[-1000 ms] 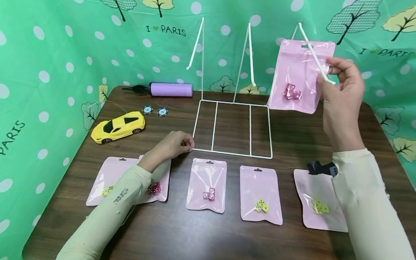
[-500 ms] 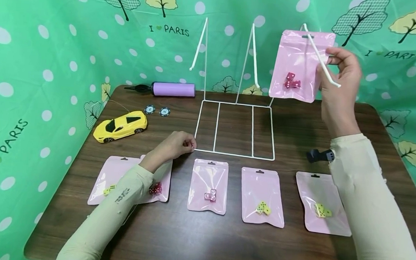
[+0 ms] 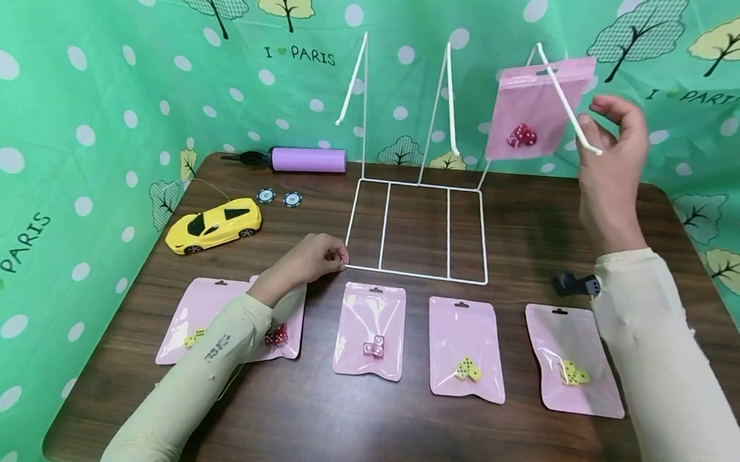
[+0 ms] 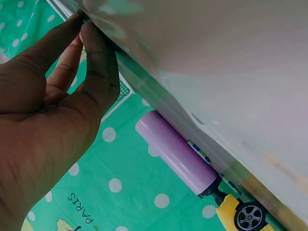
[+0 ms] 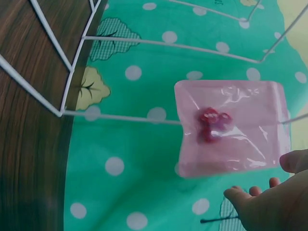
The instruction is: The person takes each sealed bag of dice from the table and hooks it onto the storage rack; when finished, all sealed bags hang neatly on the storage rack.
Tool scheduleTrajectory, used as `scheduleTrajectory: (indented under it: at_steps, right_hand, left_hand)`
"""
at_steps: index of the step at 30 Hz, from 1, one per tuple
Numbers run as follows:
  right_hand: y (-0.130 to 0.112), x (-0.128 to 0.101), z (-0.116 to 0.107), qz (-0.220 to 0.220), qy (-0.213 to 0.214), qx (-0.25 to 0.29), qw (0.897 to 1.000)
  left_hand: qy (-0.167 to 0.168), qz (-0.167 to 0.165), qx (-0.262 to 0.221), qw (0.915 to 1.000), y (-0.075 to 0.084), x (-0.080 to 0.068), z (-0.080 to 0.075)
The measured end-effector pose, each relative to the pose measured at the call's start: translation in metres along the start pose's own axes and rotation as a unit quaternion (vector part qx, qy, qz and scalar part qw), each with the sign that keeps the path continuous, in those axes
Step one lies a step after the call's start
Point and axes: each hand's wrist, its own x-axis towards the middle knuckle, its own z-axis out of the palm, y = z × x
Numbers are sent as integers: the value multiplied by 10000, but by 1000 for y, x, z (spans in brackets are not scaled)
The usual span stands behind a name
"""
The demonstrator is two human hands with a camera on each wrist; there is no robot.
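Observation:
A white wire display rack (image 3: 415, 274) stands on the table, with three slanting prongs along its top. From the right prong (image 3: 570, 107) hangs a pink zip pouch (image 3: 511, 109) with red dice inside, tilted up to the right. My right hand (image 3: 614, 168) is just right of this pouch with loosely bent fingers, nothing between them. In the right wrist view the thumb (image 5: 294, 160) lies close to the pouch's top edge. My left hand (image 3: 307, 259) pinches the rack's front left corner; in the left wrist view its fingertips meet at a white wire.
Pink pouches lie in front of the rack: one with pale pink dice (image 3: 354, 322), two with yellow dice (image 3: 459, 328) (image 3: 548, 330), and two partly under the left arm (image 3: 200, 305). At left are a yellow toy car (image 3: 214, 225), two poker chips (image 3: 292, 199) and a purple hand pump (image 3: 307, 160).
My right hand has let go of the pouch and moved a little right of it. The pouch rose onto the right prong and now hangs tilted there. My left hand stays at the rack corner.

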Motion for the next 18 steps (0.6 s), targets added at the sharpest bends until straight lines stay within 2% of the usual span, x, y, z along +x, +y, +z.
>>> scheduleTrajectory:
  at_steps: [6,10,15,18]
  right_hand:
    - [-7,-5,-22,-24,-18,31,10000]
    - [-12,-14,-39,149,-68,169,9997]
    - [-21,-26,-64,296,65,450,9985]
    - [-23,-34,-82,252,186,250,9992]
  left_hand:
    - [-2,-71,6,10000,0,0,2]
    - [8,-61,49,10000,0,0,3]
    - [67,-4,79,9999,0,1,3]
    - [65,16,48,10000,1,0,3]
